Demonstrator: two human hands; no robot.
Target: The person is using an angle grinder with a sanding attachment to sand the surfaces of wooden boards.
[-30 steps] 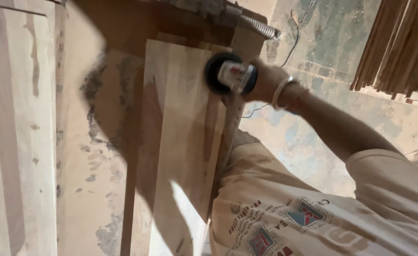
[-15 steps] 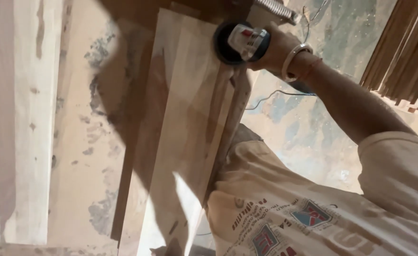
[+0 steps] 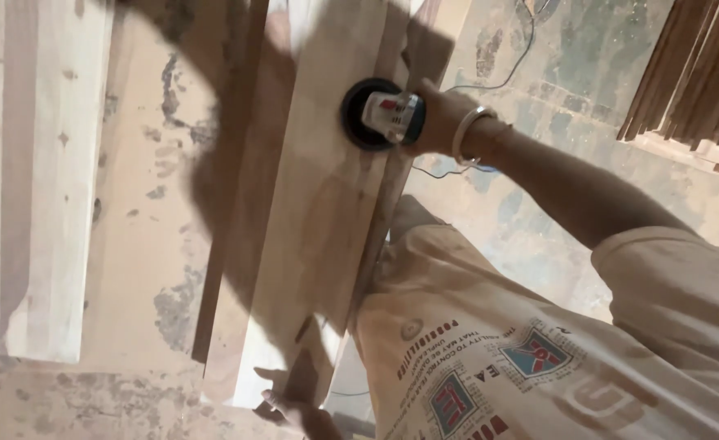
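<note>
Toward twelve o'clock on the long wooden board (image 3: 310,244), the right hand (image 3: 441,122) has its fingers wrapped around a round sander (image 3: 380,114), apparently mid-sanding. At six o'clock the left hand (image 3: 290,407) steadies the board's end; its fingers' grip is unclear.

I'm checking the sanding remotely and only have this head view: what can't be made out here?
- Sander: its pad face is hidden against the wooden board, so contact and wear cannot be judged.
- Right hand: fingers hidden behind the sander body; the grip is unclear.
- Left hand: cut off by the bottom edge, shaded.
- Cord: runs off the top edge.
- Board's far end: cut off at the top, in shadow.
</note>
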